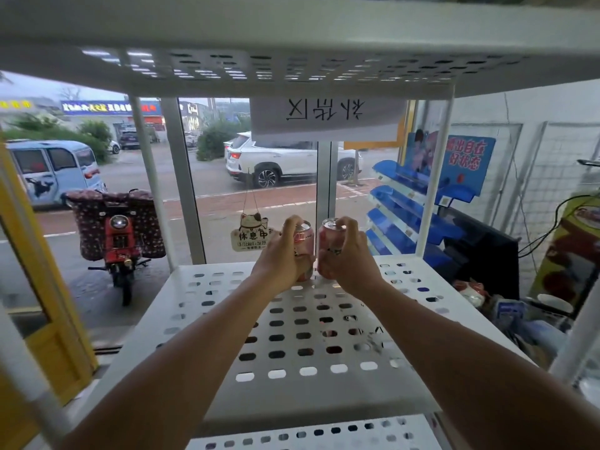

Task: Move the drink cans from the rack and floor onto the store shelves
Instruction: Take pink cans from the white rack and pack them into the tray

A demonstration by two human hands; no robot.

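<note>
Gripping one can each, the left hand (pixel 279 264) curls its fingers round the left can (pixel 306 239) and the right hand (pixel 350 266) round the right can (pixel 327 238), both upright at twelve o'clock on the white perforated rack (pixel 227 319), near its open back edge. A forward nudge could likely send either off the rear, and a joint lift could clash them. The cans are pink with silver tops.
</note>
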